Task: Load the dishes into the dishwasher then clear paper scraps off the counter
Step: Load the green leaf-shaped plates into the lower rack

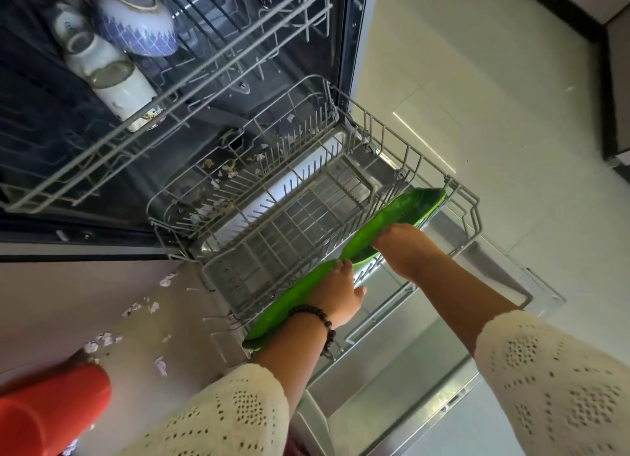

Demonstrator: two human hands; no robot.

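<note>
Two green plates stand on edge in the near side of the pulled-out lower rack [344, 128]. My left hand [341, 295] grips the rim of the nearer green plate [289, 302]. My right hand [405, 247] holds the farther green plate [409, 210], fingers curled over its edge. In the upper rack [204, 80] lie a blue-patterned bowl [136, 22] and white mugs [112, 77]. Paper scraps [105, 339] are scattered on the counter [68, 295] at left.
A red cup [44, 414] lies at the lower left on the counter. More scraps [225, 172] sit inside the dishwasher's far part. The open dishwasher door [409, 370] lies below the rack. Pale floor tiles [477, 80] spread to the right.
</note>
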